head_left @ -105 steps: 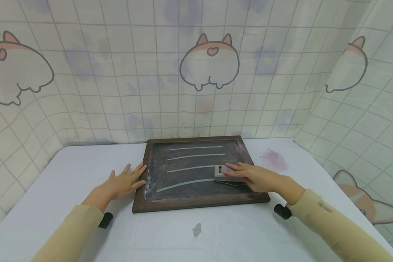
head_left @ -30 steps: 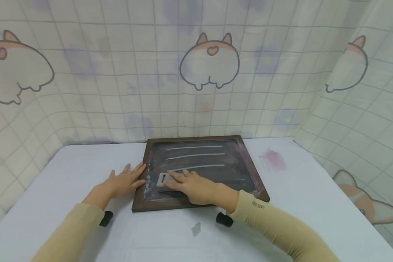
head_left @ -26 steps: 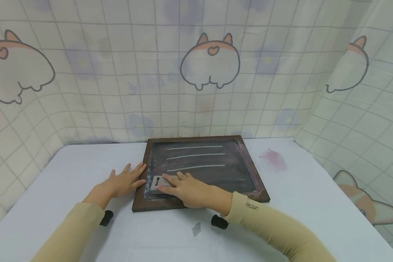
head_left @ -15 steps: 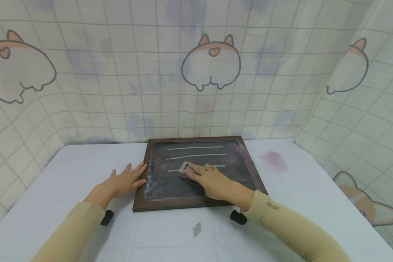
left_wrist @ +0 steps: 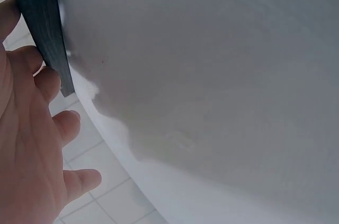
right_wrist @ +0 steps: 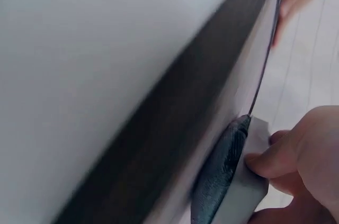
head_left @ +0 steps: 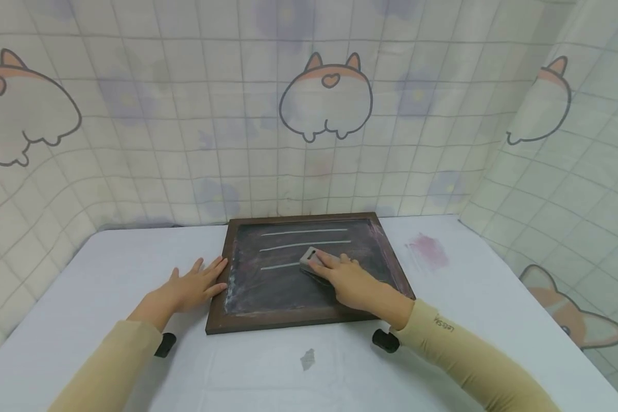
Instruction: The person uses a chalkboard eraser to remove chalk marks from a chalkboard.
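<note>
A chalkboard in a brown wooden frame lies on the table. Two full chalk lines cross its far part, and a shorter third chalk line ends at the left side of a chalkboard eraser. My right hand grips this eraser, grey on top with a dark felt underside, which sits against the board's face. At the left edge of the frame, my left hand rests with fingers spread, its fingertips touching the wood; the left wrist view shows several fingers beside the frame edge.
A white cloth covers the table. It carries a pink smudge right of the board and a small grey patch in front. Behind stands a tile-patterned curtain with cartoon corgis.
My right hand has swept the eraser leftward along the nearest chalk line, which is gone, then up and right onto the third line, whose right part no longer shows. My left hand stays put.
</note>
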